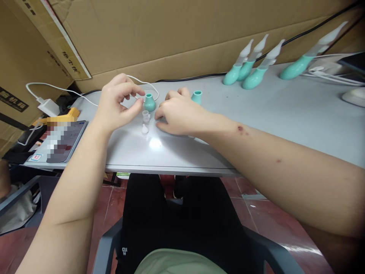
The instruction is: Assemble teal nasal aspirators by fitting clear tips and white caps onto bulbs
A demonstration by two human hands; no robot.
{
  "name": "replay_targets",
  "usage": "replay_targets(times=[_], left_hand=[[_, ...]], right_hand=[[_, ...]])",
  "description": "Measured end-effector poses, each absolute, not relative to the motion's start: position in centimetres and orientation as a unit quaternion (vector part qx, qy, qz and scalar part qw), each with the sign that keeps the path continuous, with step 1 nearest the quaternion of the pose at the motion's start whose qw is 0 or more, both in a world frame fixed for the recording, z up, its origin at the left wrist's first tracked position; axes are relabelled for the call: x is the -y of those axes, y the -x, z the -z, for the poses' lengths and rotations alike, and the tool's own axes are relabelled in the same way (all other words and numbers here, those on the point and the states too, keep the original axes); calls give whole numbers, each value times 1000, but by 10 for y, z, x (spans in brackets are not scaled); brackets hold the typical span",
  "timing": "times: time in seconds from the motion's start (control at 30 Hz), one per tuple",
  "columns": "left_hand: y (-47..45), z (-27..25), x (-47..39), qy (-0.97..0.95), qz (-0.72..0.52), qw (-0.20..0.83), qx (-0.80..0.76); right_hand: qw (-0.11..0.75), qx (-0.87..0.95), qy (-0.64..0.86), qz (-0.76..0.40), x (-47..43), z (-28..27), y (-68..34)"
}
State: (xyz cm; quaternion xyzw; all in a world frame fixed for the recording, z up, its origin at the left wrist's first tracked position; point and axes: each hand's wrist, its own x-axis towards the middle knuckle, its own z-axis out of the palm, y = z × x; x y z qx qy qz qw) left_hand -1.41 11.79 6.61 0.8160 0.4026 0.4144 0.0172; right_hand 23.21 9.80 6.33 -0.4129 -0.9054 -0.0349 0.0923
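My left hand [121, 101] hovers beside a teal rubber bulb [149, 103], thumb and fingers apart; its fingertips are close to the bulb's rim, and whether they touch it I cannot tell. Just in front of that bulb stands a small clear plastic tube [146, 115], and a white tip piece [145, 129] lies nearer the table edge. My right hand [179, 112] is low over the table to the right, fingers bent downward and apart, with no object visible in it. Behind it a second teal bulb [197, 96] shows its open neck; its lower part is hidden.
Several assembled teal bulbs with clear necks and white tips [258, 70] stand at the back right. A phone [68, 142], a yellow object [74, 113] and a white charger [48, 107] lie at left. Cables run along the cardboard [171, 42] behind the grey table [159, 154].
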Motion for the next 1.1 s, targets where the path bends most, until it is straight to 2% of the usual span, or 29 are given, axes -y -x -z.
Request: replay_targets(times=[0.17, 0.53, 0.63, 0.8, 1.1], left_hand=[[11, -56, -122, -809, -371, 33, -455], [1, -55, -123, -830, -191, 122, -509], [3, -54, -124, -817, -210, 146, -517], [6, -49, -127, -781, -308, 191, -508], [7, -50, -137, -732, -410, 350, -417]], right_hand=[[81, 909, 408, 15, -97, -65, -232], [69, 906, 417, 33, -96, -63, -229], [80, 907, 413, -4, -97, -63, -229], [128, 900, 415, -50, -99, -61, -229], [255, 857, 430, -123, -105, -73, -239]])
